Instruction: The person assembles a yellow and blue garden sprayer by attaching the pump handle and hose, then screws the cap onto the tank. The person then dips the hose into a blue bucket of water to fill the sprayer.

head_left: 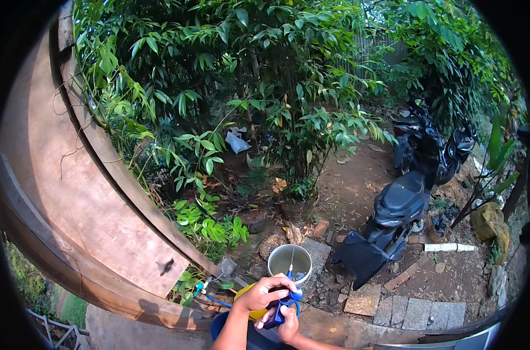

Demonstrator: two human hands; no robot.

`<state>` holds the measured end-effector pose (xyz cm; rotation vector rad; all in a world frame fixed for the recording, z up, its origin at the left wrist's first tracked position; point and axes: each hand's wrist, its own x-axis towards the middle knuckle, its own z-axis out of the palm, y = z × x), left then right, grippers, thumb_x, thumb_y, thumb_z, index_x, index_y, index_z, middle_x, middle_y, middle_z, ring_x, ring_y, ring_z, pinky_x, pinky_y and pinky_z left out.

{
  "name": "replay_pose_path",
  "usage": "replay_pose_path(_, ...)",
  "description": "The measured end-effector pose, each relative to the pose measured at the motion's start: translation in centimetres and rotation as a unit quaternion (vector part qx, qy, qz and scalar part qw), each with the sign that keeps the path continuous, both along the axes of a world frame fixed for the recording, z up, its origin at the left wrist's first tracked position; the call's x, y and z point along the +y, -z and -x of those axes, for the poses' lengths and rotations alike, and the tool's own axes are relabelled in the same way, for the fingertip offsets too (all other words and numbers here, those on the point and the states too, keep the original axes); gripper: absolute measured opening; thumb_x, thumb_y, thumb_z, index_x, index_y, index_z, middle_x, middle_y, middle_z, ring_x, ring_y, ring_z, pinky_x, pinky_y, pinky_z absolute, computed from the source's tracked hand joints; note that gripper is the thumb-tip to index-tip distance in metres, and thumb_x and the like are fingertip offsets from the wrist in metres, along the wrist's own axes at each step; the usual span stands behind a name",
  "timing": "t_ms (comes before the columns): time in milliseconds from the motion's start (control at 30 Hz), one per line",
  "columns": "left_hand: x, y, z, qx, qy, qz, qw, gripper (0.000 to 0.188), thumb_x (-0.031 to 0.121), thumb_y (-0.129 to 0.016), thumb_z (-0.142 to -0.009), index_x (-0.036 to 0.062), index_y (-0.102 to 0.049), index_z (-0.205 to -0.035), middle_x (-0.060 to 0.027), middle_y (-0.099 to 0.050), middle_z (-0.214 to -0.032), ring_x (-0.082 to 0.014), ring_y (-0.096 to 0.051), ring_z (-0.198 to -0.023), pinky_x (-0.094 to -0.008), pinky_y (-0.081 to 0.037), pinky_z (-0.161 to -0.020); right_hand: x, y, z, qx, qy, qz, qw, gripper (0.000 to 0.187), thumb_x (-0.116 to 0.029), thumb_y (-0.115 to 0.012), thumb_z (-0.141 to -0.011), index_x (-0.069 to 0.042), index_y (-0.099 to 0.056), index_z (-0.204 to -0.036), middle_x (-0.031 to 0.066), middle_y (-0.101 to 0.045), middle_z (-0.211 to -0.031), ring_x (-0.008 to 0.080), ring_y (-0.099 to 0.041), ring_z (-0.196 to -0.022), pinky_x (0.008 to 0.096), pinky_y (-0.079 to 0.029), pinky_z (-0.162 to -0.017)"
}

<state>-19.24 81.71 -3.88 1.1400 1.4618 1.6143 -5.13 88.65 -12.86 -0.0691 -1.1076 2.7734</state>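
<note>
While both hands clasp it, the blue spray nozzle point(281, 309) points at the bucket point(289, 262). Left hand point(264, 293) wraps its top; right hand point(288, 326) grips beneath. Just beyond, the round grey bucket holds water.

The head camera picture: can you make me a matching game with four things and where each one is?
Things:
1. bucket
2. scooter
3. blue spray nozzle
4. wooden wall

Places:
A. along the left side
B. parked on the dirt at the right
C. held in both hands, left hand and right hand
D. on the ground just beyond the hands

Pairs: 1-D, 2-B, 3-C, 4-A
</note>
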Motion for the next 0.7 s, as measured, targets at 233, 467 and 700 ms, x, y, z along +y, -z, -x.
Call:
replay_pose_path(233,-0.7,-0.6,1.2,0.002,0.000,0.025,1.000,0.022,0.018,-0.065,-0.100,0.0037,-0.071,-0.116,-0.0088,-0.066,-0.120,-0.0231,-0.057,-0.124,-0.0402,-0.039,-0.113,-0.2,1.1,1.3,0.011,-0.035,0.001,0.999,0.061,-0.038,-0.035,-0.102,0.012,-0.065,-0.087,0.0263,-0.072,-0.082,0.0349,-0.073,-0.077,0.0407,-0.059,-0.081)
replay_pose_path(467,-2.4,-0.7,1.7,0.047,0.026,0.002,0.999,0.027,0.028,-0.067,-0.099,0.0076,-0.071,-0.117,-0.0097,-0.064,-0.130,-0.0287,-0.047,-0.138,-0.0459,-0.028,-0.121,-2.5,2.2,1.8,-0.005,-0.062,-0.027,0.998,0.063,-0.038,-0.032,-0.103,0.013,-0.067,-0.093,0.0246,-0.073,-0.085,0.0352,-0.074,-0.085,0.0399,-0.058,-0.088)
replay_pose_path(700,-5.0,-0.1,2.6,0.017,0.018,0.003,1.000,0.026,0.018,-0.066,-0.098,0.0047,-0.070,-0.120,-0.0119,-0.061,-0.136,-0.0281,-0.044,-0.141,-0.0456,-0.030,-0.121,-2.2,0.0,2.0,-0.005,-0.138,-0.039,0.990,0.062,-0.036,-0.034,-0.103,0.015,-0.068,-0.094,0.0251,-0.074,-0.090,0.0367,-0.075,-0.090,0.0414,-0.057,-0.093)
